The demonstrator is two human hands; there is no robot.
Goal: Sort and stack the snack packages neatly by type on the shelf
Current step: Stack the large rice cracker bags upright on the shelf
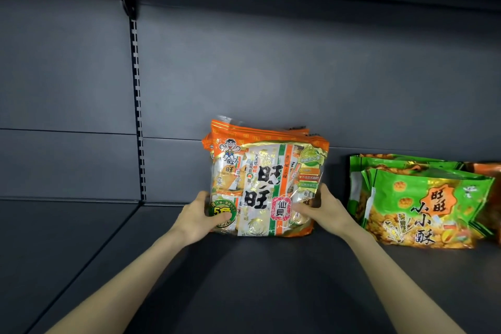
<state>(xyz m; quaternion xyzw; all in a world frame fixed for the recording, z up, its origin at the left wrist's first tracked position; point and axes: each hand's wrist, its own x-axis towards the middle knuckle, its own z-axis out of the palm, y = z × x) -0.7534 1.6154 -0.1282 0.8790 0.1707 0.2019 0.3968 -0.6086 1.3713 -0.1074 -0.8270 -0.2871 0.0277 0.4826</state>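
A pile of orange rice-cracker packages (267, 171) stands in the middle of the dark shelf (244, 279), leaning back toward the rear wall. My left hand (199, 215) grips the lower left corner of the front package, thumb across its face. At the lower right edge of that package my right hand (324, 210) holds on, thumb on the front and fingers behind. To the right lies a stack of green snack packages (423, 203), overlapping one another and apart from the orange pile.
An orange-brown package (488, 198) shows at the far right edge behind the green stack. A slotted upright rail (137, 106) runs down the back wall at the left. Bare shelf extends to the left and in front of the packages.
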